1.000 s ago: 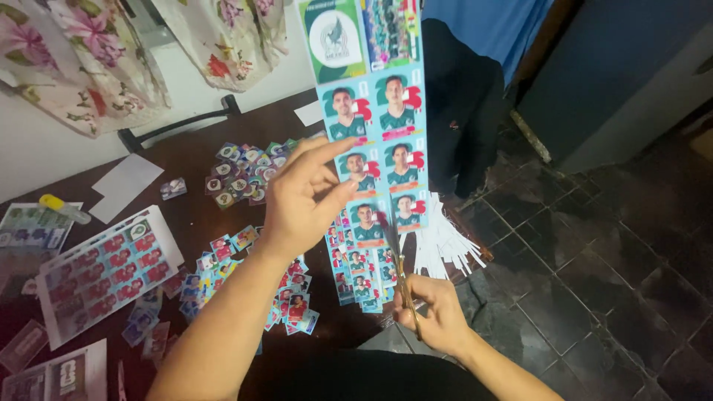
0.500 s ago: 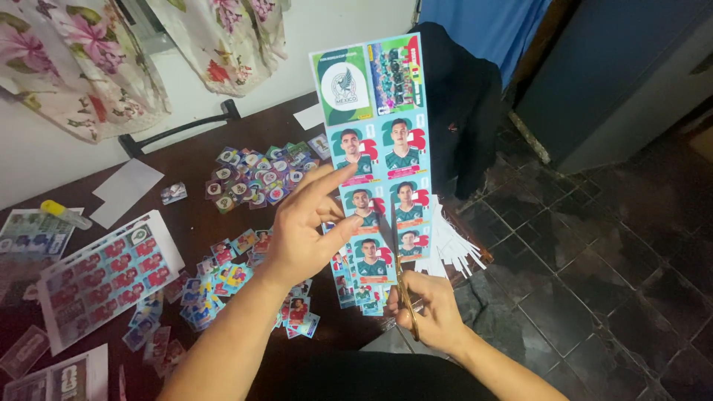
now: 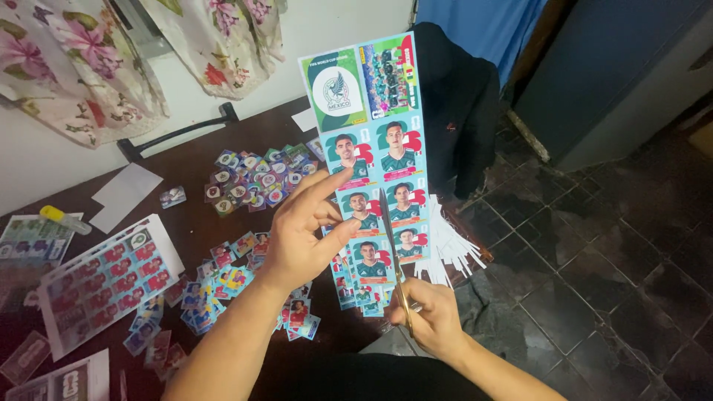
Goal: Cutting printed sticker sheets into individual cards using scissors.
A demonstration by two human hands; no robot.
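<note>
- Head view: the fingers (image 3: pixel 325 194) of the left hand (image 3: pixel 303 239) are spread, with thumb and fingertips pinching the left edge of a tall sticker sheet (image 3: pixel 377 141) and holding it upright above the dark table (image 3: pixel 197 167).
- The right hand (image 3: pixel 432 321) is curled closed around the handles of a pair of scissors (image 3: pixel 391 245), whose blades run up the middle of the sheet between its two columns of portrait stickers.
- The sheet is light blue, with a crest sticker and a team photo at the top and pairs of portraits below; its lower end hangs just in front of the right hand.
- Thin white paper strips (image 3: pixel 449 249) fan out just right of the sheet, over the table's edge.
- Cut stickers (image 3: pixel 256 178) lie scattered in piles on the table left of the hands.
- An uncut red sticker sheet (image 3: pixel 108 278) rests far left, near a yellow-capped glue stick (image 3: pixel 63 218).
- A black garment (image 3: pixel 460 111) hangs behind the sheet.
</note>
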